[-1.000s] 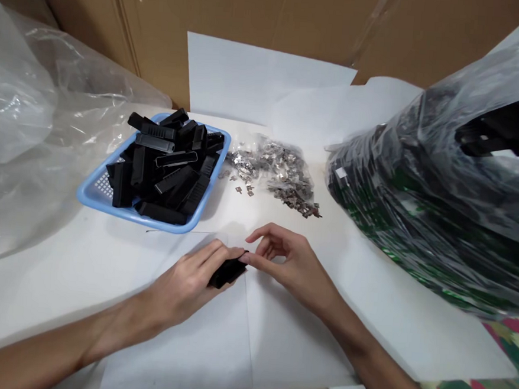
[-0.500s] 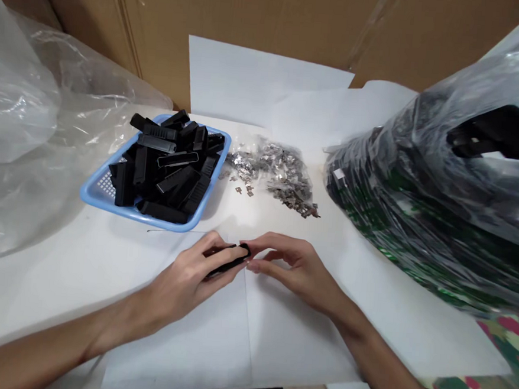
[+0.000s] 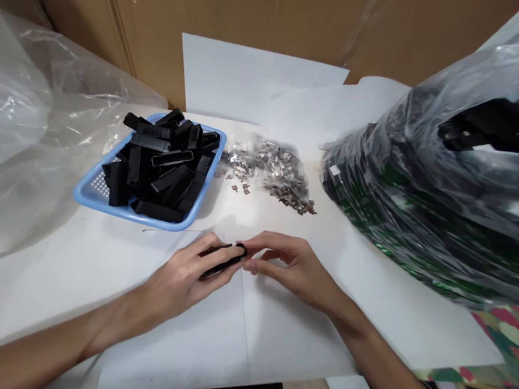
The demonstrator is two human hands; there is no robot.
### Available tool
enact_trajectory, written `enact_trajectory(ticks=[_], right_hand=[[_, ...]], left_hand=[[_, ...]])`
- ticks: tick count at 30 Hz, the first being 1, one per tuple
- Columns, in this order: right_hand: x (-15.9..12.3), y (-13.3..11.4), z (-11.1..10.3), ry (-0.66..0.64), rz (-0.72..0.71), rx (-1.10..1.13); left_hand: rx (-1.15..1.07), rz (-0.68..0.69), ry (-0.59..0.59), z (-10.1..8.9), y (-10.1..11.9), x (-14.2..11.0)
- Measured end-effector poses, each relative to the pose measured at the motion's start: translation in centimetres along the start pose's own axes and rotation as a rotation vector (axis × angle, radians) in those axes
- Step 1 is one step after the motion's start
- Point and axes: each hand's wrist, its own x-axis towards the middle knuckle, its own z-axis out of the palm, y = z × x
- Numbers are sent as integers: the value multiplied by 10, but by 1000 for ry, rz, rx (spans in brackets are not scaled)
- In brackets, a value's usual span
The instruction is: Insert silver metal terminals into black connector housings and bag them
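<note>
Holding a black case [image 3: 219,266] in the left hand [image 3: 183,275], just below the middle of the frame. Clamping it between left thumb and fingers, with one finger laid along it to its right end. Reaching in from the lower right with the right hand [image 3: 293,271], with the first fingertip at that same end. Holding the right thumb a bit apart from that finger, near the case; cannot tell whether pinching or only touching. Under both hands, white paper [image 3: 177,354] on a white table [image 3: 24,308].

Left of the middle, a blue basket [image 3: 84,193], piled high with more cases [image 3: 171,185]. Right of the basket, a heap of shiny metal bits [image 3: 283,166], with a few loose bits [image 3: 245,189] beside it. At the right side, a big clear bag [image 3: 402,192] full of black and green things, too blurry to name. At the left edge, clear plastic [image 3: 17,106]. Along the top, brown card [image 3: 276,12].
</note>
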Motion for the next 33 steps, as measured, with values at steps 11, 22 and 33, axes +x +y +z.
enact_trajectory(ticks=[11,22,33], right_hand=[[-6,18,36,324,-538,-449],[-7,12,12,90,-756,-767],[-29,-45,-8,598,-812,-1037]], left_hand=[[-367,-516,144,-7,22,17],[-717,-881,-87,-24,21,27],[-161,-548,-66,-61,26,60]])
